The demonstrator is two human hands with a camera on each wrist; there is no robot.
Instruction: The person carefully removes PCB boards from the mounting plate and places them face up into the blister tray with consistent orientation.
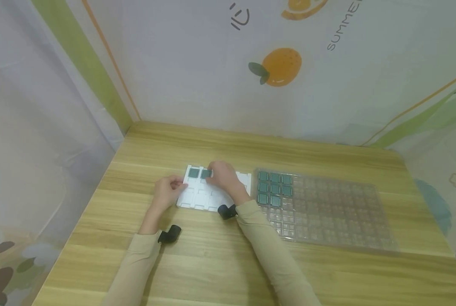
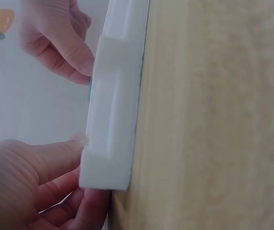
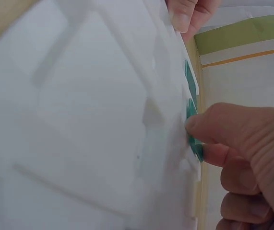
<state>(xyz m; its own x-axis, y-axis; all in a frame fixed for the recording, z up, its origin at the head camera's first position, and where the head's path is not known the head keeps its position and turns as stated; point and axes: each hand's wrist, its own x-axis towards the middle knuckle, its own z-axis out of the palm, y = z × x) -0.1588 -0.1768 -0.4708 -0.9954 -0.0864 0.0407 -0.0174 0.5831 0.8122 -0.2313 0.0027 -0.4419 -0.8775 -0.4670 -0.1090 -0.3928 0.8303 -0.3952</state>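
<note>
A white plastic tray [image 1: 197, 196] with shallow compartments lies on the table. My left hand [image 1: 166, 192] grips its left edge; in the left wrist view the thumb [image 2: 62, 158] is on the rim and the other fingers curl beside and below the corner. Over the tray's back row, my right hand [image 1: 226, 176] pinches a small green chip [image 3: 193, 129] between thumb and index finger, at the second compartment from the left. Another green chip [image 1: 194, 173] sits in the back left compartment. The right hand and wrist hide part of the white tray.
To the right stands a long clear plastic tray [image 1: 339, 212] with many small pockets. Several green chips [image 1: 275, 188] fill pockets at its back left. A wooden table [image 1: 197, 272] carries both trays, and a printed curtain [image 1: 197, 76] hangs behind it.
</note>
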